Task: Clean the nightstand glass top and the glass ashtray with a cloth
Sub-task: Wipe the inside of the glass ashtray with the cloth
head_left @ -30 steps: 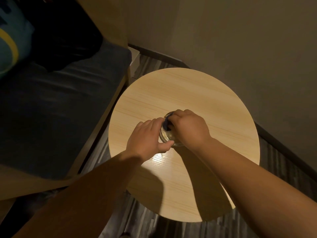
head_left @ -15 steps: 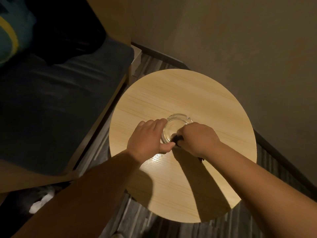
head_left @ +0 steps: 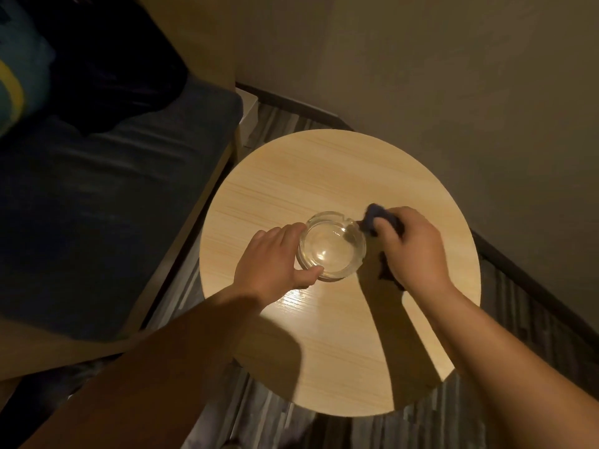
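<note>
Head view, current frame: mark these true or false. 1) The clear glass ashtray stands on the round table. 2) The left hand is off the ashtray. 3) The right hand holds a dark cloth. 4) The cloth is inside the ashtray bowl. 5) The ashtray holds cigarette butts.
1) The clear glass ashtray stands on the round light wood-grain table: true.
2) False. The left hand grips the ashtray's left side, thumb along the near rim.
3) The right hand holds a dark blue cloth: true.
4) False. The cloth is outside the bowl, at the ashtray's right side.
5) False. The bowl looks empty, showing only glare.
</note>
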Tool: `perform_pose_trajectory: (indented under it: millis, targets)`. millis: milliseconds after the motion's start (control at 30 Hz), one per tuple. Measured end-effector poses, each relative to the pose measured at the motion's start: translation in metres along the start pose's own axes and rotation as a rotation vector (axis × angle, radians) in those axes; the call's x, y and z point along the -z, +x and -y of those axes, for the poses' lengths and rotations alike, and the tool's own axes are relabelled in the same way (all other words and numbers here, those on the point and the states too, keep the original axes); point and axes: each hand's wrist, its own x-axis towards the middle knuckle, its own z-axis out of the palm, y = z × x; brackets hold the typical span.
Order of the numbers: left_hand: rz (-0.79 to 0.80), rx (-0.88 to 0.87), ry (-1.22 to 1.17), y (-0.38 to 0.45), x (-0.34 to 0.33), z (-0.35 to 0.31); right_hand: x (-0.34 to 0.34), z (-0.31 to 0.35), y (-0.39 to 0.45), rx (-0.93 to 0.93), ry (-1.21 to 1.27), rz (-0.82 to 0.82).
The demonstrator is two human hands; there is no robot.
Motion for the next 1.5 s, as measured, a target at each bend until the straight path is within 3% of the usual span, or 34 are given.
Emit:
perform_pose_trajectory:
  millis: [100, 167, 333, 500, 867, 967, 1067, 1133, 1233, 1367, 1500]
  targets:
    - [-0.012, -0.009, 0.019, 0.000, -0.001, -0.001, 0.010, -0.014, -0.002, -0.429, 0.311, -0.092]
    - [-0.011, -0.009, 0.025, 0.000, -0.001, 0.000, -0.003, -0.011, 0.002, -0.516, 0.306, -0.006]
    - [-0.022, 0.009, 0.042, -0.001, -0.004, 0.001, -0.043, 0.008, 0.013, -0.231, 0.102, 0.148]
    - [-0.039, -0.015, 0.074, 0.001, -0.004, 0.000, -0.040, 0.010, 0.013, -0.184, 0.055, 0.232]
    - [-0.036, -0.058, 0.115, -0.002, -0.007, 0.000, -0.062, 0.026, -0.059, -0.527, 0.222, -0.035]
    - [-0.051, 0.041, 0.092, -0.007, -0.006, -0.014, -0.064, 0.030, -0.057, -0.560, 0.238, -0.045]
    - [-0.077, 0.196, 0.090, -0.026, -0.007, -0.044, -0.057, 0.021, -0.040, -0.440, 0.098, 0.004]
    - [-0.100, 0.201, 0.081, -0.043, -0.009, -0.063, -0.046, 0.011, -0.022, -0.297, 0.003, 0.089]
    - [0.042, 0.364, -0.170, -0.039, 0.006, -0.065, -0.031, -0.001, 0.006, -0.131, -0.114, 0.235]
    - [-0.088, 0.224, 0.047, 0.013, 0.024, -0.043, -0.021, -0.006, 0.028, 0.033, -0.212, 0.367]
    - [0.220, 0.068, 0.274, 0.071, 0.027, -0.037, -0.016, -0.009, 0.034, 0.094, -0.204, 0.431]
